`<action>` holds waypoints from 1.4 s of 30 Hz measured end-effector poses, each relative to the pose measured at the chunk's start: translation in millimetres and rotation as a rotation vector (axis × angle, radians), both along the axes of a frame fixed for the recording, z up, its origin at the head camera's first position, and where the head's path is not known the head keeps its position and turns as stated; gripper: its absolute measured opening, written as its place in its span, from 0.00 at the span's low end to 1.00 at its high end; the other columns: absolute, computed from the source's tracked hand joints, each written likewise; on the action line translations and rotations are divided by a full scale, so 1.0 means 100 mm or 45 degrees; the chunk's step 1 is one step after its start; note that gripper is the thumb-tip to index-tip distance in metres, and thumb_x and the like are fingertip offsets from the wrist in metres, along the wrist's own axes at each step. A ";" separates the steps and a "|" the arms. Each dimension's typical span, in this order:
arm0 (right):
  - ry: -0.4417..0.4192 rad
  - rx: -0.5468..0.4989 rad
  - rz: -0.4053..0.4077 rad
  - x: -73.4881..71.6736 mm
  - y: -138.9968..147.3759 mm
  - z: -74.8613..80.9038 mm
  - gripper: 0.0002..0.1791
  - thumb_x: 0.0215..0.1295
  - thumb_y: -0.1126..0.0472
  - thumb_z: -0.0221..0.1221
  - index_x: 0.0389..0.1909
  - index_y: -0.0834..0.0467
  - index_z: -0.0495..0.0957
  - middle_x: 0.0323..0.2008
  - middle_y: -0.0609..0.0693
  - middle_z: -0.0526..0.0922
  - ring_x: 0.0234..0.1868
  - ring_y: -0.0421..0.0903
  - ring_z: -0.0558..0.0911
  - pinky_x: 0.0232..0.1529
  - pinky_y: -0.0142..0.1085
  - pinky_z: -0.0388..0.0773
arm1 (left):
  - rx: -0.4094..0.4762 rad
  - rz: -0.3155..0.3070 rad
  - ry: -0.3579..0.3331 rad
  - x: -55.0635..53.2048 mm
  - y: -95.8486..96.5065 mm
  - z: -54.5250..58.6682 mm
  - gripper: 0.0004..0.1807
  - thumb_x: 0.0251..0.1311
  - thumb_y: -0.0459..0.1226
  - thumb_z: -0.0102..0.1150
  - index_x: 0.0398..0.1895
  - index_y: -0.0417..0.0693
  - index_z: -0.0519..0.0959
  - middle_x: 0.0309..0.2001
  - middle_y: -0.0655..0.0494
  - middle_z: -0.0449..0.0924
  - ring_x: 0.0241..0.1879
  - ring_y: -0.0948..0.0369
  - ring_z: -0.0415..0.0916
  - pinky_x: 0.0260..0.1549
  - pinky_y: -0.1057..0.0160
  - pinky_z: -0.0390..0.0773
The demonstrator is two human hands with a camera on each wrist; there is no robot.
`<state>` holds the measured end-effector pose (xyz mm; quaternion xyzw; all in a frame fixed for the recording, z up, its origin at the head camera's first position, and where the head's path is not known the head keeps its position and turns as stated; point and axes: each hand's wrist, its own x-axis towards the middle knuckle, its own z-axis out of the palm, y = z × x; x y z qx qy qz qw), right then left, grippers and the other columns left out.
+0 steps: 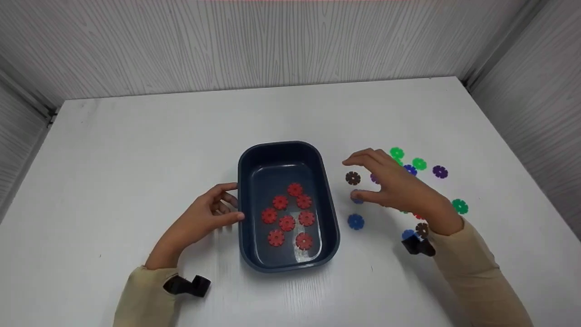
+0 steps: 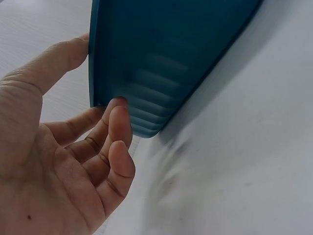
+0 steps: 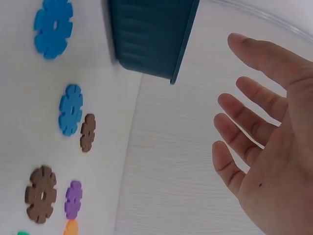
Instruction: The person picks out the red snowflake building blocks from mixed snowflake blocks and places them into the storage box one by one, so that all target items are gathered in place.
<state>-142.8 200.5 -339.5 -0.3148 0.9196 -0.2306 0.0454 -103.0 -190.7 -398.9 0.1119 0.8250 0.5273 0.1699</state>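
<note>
A dark blue plastic tub (image 1: 333, 227) holds several red notched plastic discs (image 1: 287, 223). My left hand (image 1: 206, 213) is at the tub's left side, with thumb and index fingertip against the rim and the other fingers loosely bent beside the wall. In the left wrist view, those fingertips overlap the tub's outer wall (image 2: 161, 63). To the right of the tub, my right hand (image 1: 395, 181) hovers over loose discs, fingers spread and nothing held. Nearest its fingers are a brown disc (image 1: 353, 178) and a blue disc (image 1: 356, 221); another blue disc is partly hidden under the thumb.
More discs lie scattered on the white table (image 1: 150, 159) around and under the right arm: green (image 1: 419, 164), dark purple (image 1: 440, 171), teal (image 1: 460, 206), brown (image 1: 422, 230). Grain-patterned panels (image 1: 254, 45) stand behind the table and at both sides.
</note>
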 end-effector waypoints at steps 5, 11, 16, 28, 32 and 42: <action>0.017 0.040 -0.026 0.03 0.23 -0.01 0.34 0.56 0.59 0.69 0.64 0.58 0.67 0.62 0.53 0.69 0.65 0.52 0.67 0.63 0.51 0.69 | -0.008 0.004 0.005 0.01 0.01 0.00 0.37 0.58 0.41 0.66 0.70 0.44 0.62 0.49 0.44 0.73 0.37 0.60 0.74 0.33 0.66 0.74; -0.065 0.096 -0.116 0.10 0.50 -0.01 0.34 0.57 0.60 0.68 0.64 0.56 0.66 0.62 0.55 0.69 0.64 0.54 0.66 0.60 0.55 0.71 | -0.015 0.006 0.005 0.01 0.00 0.01 0.37 0.59 0.42 0.65 0.70 0.44 0.62 0.49 0.44 0.74 0.37 0.59 0.74 0.31 0.66 0.73; -0.150 0.185 -0.182 0.16 0.72 -0.07 0.33 0.58 0.59 0.67 0.64 0.56 0.66 0.61 0.57 0.68 0.63 0.58 0.68 0.55 0.56 0.75 | -0.016 0.009 0.001 0.02 0.00 0.02 0.37 0.59 0.42 0.65 0.70 0.45 0.62 0.49 0.44 0.74 0.37 0.59 0.74 0.31 0.66 0.73; -0.187 0.346 -0.221 0.26 1.18 -0.28 0.25 0.58 0.58 0.66 0.57 0.55 0.74 0.53 0.56 0.72 0.56 0.57 0.74 0.48 0.52 0.80 | -0.018 0.004 -0.004 0.01 0.00 0.02 0.37 0.59 0.42 0.65 0.70 0.45 0.62 0.48 0.45 0.74 0.37 0.59 0.74 0.31 0.66 0.73; -0.213 0.382 -0.218 0.27 1.26 -0.33 0.24 0.58 0.58 0.66 0.57 0.55 0.75 0.51 0.55 0.74 0.53 0.56 0.76 0.44 0.50 0.82 | -0.010 0.001 -0.012 0.00 0.00 0.01 0.37 0.59 0.42 0.65 0.70 0.44 0.63 0.48 0.45 0.74 0.37 0.60 0.74 0.33 0.67 0.73; -0.206 0.399 -0.159 0.28 1.32 -0.40 0.21 0.58 0.64 0.65 0.53 0.52 0.78 0.48 0.52 0.75 0.49 0.52 0.78 0.43 0.46 0.82 | -0.006 -0.005 -0.005 -0.01 0.00 -0.01 0.37 0.59 0.42 0.65 0.70 0.43 0.62 0.48 0.45 0.74 0.36 0.60 0.74 0.32 0.67 0.74</action>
